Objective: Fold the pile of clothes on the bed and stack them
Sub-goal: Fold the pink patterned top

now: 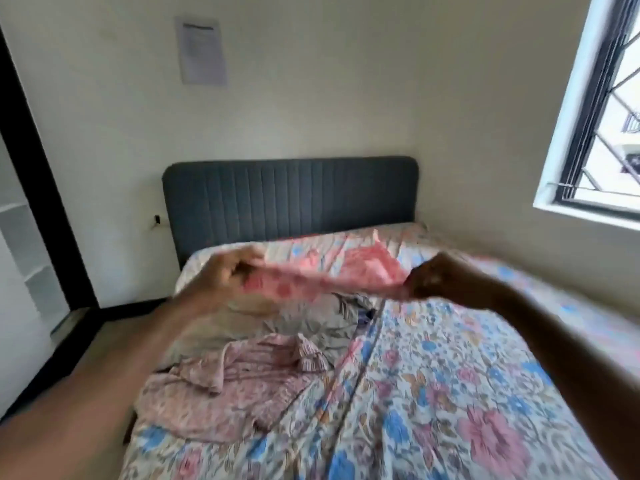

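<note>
A pink patterned cloth (pixel 332 278) is stretched in the air above the bed. My left hand (pixel 221 275) pinches its left end and my right hand (pixel 440 282) pinches its right end. Both hands are blurred by motion. Below them a loose pile lies on the left side of the bed: a beige garment (pixel 221 327), a grey leaf-print garment (pixel 343 313) and a crumpled pink floral garment (pixel 221 386) nearest me. The floral bedspread (pixel 450 393) covers the bed.
A dark padded headboard (pixel 291 199) stands against the far wall. A barred window (pixel 602 116) is on the right wall. White shelves (pixel 20 244) and a dark door frame stand at the left, with bare floor (pixel 104 344) beside the bed.
</note>
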A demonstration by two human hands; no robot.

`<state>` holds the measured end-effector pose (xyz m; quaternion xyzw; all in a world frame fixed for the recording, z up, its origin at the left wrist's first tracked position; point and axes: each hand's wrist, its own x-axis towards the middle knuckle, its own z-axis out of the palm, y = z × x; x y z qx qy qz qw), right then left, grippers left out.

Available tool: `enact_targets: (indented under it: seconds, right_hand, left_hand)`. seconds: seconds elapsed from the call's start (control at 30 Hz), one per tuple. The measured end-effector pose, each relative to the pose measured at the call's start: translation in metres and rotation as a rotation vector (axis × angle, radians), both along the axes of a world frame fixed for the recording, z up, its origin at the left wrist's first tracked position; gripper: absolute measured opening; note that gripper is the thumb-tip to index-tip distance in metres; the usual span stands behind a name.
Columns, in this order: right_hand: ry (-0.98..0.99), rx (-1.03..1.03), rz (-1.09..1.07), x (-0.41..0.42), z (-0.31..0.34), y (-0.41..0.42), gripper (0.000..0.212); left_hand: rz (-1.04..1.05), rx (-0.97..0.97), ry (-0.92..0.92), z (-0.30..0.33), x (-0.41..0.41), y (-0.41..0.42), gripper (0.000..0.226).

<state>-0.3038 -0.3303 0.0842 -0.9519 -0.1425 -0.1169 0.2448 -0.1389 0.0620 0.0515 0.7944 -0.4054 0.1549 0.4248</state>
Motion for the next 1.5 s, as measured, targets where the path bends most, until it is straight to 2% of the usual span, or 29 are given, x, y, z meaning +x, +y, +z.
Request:
enact_targets:
  seconds: [0.13,0.23,0.33,0.43,0.57,0.77,0.9,1.0,1.1,1.2,1.23,1.3,1.37,1.43,1.5]
  right_hand:
    - [0.449,-0.216,0.050,-0.017,-0.129,0.031,0.011]
    - [0.675,-0.395,0.030,-0.037,-0.201,0.059,0.013]
    - [0.690,-0.473,-0.025,-0.059,-0.232,0.079,0.011]
    - [0.608,-0.504,-0.132,-0.075,-0.247,0.094,0.020]
    - [0.499,-0.593,-0.225,-0.097,-0.255,0.108,0.020]
    - [0.488,-0.495,-0.354,-0.149,-0.274,0.115,0.015]
    - [0.475,-0.384,-0.403,-0.190,-0.284,0.124,0.011]
    - [0.486,-0.378,-0.394,-0.225,-0.289,0.136,0.010]
    - [0.484,-0.379,-0.361,-0.261,-0.291,0.144,0.013]
    - [0.507,-0.374,-0.317,-0.289,-0.288,0.149,0.016]
    - [0.518,-0.366,-0.311,-0.296,-0.289,0.151,0.014]
    - [0.506,-0.320,-0.322,-0.305,-0.293,0.154,0.015]
    - [0.489,-0.257,-0.341,-0.308,-0.299,0.158,0.016]
    - [0.455,-0.146,-0.394,-0.310,-0.303,0.164,0.017]
    - [0.411,0.011,-0.499,-0.312,-0.306,0.167,0.024]
  left_hand:
    - [0.025,0.278,0.243,-0.156,-0.035,0.026,0.052]
    - [0.063,0.488,0.116,-0.244,-0.069,0.049,0.030]
    - [0.217,0.694,0.088,-0.287,-0.100,0.063,0.026]
    - [0.229,0.801,0.121,-0.289,-0.115,0.068,0.020]
    - [0.203,0.812,0.141,-0.279,-0.130,0.066,0.018]
    - [0.093,0.782,0.202,-0.276,-0.166,0.079,0.020]
    - [-0.014,0.858,0.206,-0.269,-0.191,0.092,0.021]
    - [-0.079,0.974,0.230,-0.260,-0.214,0.102,0.019]
    - [-0.117,1.014,0.286,-0.259,-0.238,0.109,0.007]
    - [-0.175,1.113,0.298,-0.259,-0.256,0.115,0.025]
    - [-0.192,1.154,0.301,-0.262,-0.259,0.118,0.025]
    - [-0.209,1.215,0.337,-0.269,-0.262,0.120,0.018]
    - [-0.226,1.254,0.368,-0.269,-0.264,0.118,0.024]
    - [-0.250,1.258,0.403,-0.260,-0.263,0.111,0.021]
    - [-0.260,1.178,0.567,-0.246,-0.264,0.098,0.031]
